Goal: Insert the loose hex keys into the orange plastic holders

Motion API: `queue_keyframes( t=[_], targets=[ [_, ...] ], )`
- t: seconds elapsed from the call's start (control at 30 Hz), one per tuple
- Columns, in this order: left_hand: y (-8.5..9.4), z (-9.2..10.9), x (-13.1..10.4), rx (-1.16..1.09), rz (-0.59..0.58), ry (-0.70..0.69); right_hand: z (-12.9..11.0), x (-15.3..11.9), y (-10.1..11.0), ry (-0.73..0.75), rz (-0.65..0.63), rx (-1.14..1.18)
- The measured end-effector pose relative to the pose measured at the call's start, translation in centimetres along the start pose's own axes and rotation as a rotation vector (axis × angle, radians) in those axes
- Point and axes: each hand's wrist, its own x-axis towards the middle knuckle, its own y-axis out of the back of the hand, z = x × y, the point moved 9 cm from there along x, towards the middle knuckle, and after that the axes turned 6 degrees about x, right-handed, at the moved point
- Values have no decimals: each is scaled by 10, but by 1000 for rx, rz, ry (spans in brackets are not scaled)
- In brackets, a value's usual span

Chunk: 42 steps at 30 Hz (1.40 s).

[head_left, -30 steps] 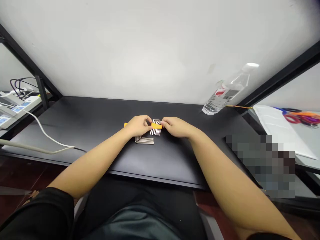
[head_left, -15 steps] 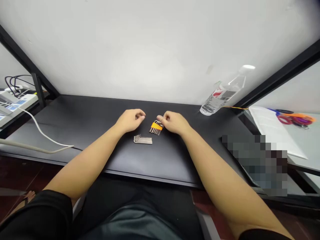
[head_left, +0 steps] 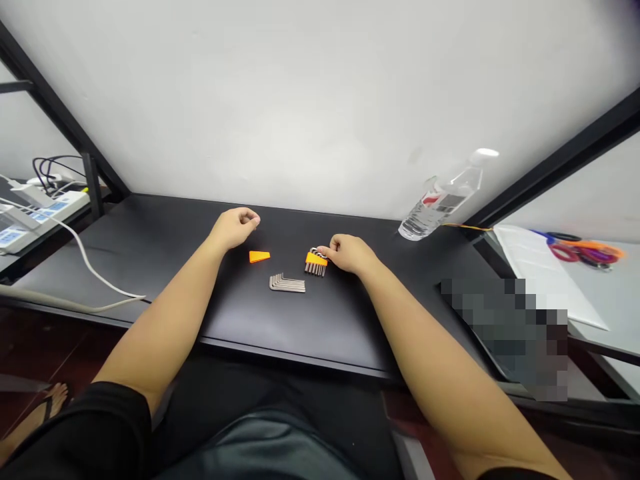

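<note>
My right hand (head_left: 351, 253) grips the bent ends of a set of hex keys (head_left: 315, 270) seated in an orange holder (head_left: 317, 259). The thumb reaches over the short arms, and the straight ends point toward me. Farther left, my left hand (head_left: 235, 227) is above the table with its fingers curled in toward the thumb; nothing shows in it. Just below that hand a second orange holder (head_left: 259, 256) lies on the black table. Several loose hex keys (head_left: 287, 285) lie side by side in a row, nearer to me, between the two hands.
A tilted-looking water bottle (head_left: 440, 200) stands at the back right by the white wall. A pixelated dark object (head_left: 505, 333) lies at the right, near a white sheet (head_left: 540, 273) and scissors (head_left: 585, 250). White cables (head_left: 90, 267) and power strips (head_left: 50, 217) are on the left.
My left hand has moved left and away from me, and the second orange holder now shows on the table. My right hand keeps its hold on the hex key set.
</note>
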Motion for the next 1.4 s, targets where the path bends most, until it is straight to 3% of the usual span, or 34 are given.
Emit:
queue_keyframes(
  t=[0.27, 0.47, 0.67, 0.9, 1.07, 1.23, 1.4],
  targets=[
    [-2, 7, -9, 125, -108, -37, -8, -6, 14, 224, 169, -3],
    [-7, 19, -13, 115, -132, -91, -9, -6, -14, 220, -8, -139],
    [-6, 16, -12, 116, -123, -88, -2, -5, -6, 281, -59, -14],
    [1, 6, -12, 187, -152, -50, -2, -8, 4, 302, -37, -30],
    [-6, 2, -18, 297, -314, -68, -30, -19, 9, 366, 30, 59],
    [-19, 4, -23, 305, -439, -95, -65, -37, -12, 541, -89, -19],
    [-30, 18, -32, 301, -496, -144, -46, -33, -5, 518, -124, -85]
  ],
)
